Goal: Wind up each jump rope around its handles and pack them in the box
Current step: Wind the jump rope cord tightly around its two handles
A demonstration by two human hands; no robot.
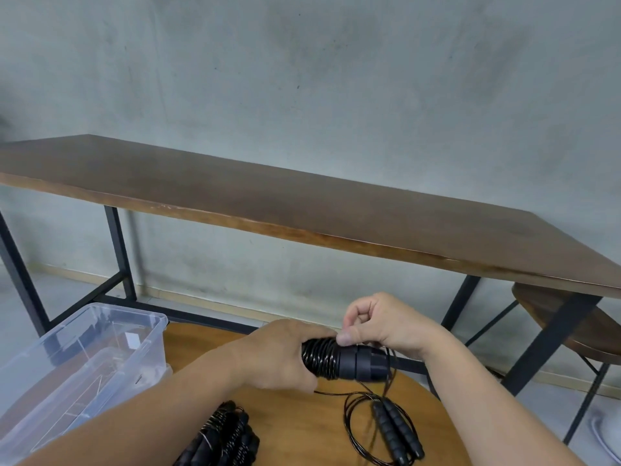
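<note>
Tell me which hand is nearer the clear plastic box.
Left. The left hand grips the wound jump rope just right of the clear plastic box; the right hand pinches the cord farther right, beyond the left.

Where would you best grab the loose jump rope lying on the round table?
Probably from above, round the middle of its two handles. They lie side by side and touching on the round table, so one grasp could close over both. The thin cord loops loosely beside them and would slip or tangle.
</note>
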